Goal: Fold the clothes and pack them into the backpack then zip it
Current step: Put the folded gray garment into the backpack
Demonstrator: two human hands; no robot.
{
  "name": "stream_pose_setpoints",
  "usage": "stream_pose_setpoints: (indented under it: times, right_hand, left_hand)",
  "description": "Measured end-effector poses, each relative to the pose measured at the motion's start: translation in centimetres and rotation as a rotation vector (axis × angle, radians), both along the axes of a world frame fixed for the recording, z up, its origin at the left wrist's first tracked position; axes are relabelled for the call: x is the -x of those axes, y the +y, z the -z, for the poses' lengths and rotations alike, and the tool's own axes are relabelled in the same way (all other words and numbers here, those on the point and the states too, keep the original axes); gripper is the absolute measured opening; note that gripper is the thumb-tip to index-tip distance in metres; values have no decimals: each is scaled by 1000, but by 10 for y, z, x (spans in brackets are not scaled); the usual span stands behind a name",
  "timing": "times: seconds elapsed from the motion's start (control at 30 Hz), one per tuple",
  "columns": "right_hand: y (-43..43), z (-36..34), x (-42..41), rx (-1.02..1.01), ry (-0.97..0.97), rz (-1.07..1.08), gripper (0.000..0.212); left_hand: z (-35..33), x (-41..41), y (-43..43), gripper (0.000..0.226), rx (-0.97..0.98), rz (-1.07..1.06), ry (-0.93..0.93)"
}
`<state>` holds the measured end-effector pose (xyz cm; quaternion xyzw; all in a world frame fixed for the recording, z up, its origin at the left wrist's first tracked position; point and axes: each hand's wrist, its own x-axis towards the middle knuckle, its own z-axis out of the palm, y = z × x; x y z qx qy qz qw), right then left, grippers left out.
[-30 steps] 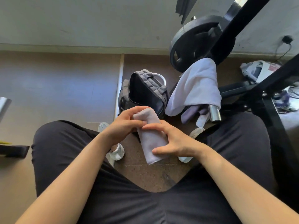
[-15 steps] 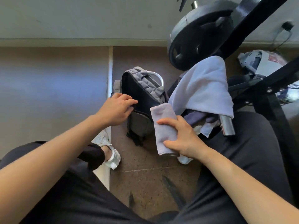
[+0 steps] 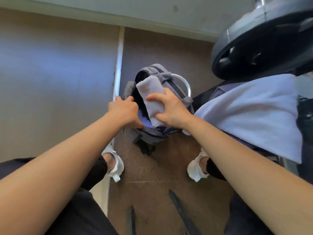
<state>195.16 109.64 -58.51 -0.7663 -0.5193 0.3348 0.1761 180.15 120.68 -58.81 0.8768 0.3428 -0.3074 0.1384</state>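
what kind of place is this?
Likely a gym or home workout corner: black weight plate upper right, white towel draped below it, and a backpack on the speckled floor taking a folded cloth.

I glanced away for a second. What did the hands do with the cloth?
The left hand let go of the folded cloth and gripped the rim of the open backpack. The right hand carried the cloth forward over the opening. Unchanged: the right hand's grip, the white towel draped at the right.
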Motion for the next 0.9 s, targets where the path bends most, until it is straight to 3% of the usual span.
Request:
stream_pose_setpoints:
  times: [0.13, 0.3, 0.43, 0.63, 0.7, 0.77, 0.9]
  right_hand:
    - [32, 56, -23, 235, -121, -170, 67]
    - [43, 108, -47, 391, -198, -206, 73]
    - [44, 154, -44, 460, -194, -262, 80]
    - [48, 210, -31, 537, -169, -315, 69]
    - [51, 217, -23, 557, -138, -257, 66]
    - [57, 222, -20, 571, -139, -159, 81]
    - [64, 211, -16, 704, 35, -15, 88]
  left_hand:
    - [8, 6, 8, 80, 48, 0, 69]
    - [7, 6, 8, 85, 89, -11, 96]
    - [-1, 9, 13, 73, 96, -14, 71]
    - [-1, 7, 16, 64, 112, -21, 68]
    - [-1, 3, 17, 63, 116, -13, 56]
    - [-3, -2, 18, 62, 127, -16, 36]
    - [-4, -7, 19, 63, 150, -1, 30]
